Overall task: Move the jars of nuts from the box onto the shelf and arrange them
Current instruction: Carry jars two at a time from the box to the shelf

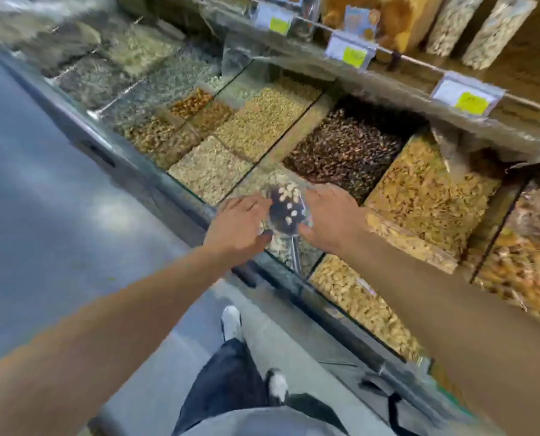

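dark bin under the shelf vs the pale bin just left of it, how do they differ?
The dark bin holds deep reddish-brown pieces; the pale bin holds light beige ones. The dark bin sits right of the dark divider strip, the pale bin left of it. The dark bin's back lies in shadow under the shelf; the pale bin is mostly lit. Both are open-topped, heaped full compartments in the same glass-fronted counter.

You get bright, even overhead light; pale glare sheens the floor (42,190) left of your hands. Motion blur smears everything, worst far beyond them, edges bending.
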A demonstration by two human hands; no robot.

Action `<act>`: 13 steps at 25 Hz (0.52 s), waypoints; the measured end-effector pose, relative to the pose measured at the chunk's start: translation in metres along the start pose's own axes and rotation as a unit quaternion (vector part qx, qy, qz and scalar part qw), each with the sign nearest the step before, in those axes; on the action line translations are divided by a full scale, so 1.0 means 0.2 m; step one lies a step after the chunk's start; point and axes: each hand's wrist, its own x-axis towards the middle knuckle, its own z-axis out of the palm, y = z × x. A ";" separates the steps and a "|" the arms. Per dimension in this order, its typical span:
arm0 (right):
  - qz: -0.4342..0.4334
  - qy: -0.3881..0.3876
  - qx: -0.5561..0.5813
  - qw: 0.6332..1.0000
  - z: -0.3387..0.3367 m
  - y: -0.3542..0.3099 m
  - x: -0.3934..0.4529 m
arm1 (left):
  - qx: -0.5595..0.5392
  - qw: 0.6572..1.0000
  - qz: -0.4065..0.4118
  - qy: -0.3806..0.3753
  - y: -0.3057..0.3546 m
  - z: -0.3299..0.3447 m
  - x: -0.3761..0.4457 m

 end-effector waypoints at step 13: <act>-0.435 -0.080 -0.170 0.881 0.64 -1.41 -0.50 | -0.051 0.899 -0.434 -0.007 -0.26 0.36 -2.03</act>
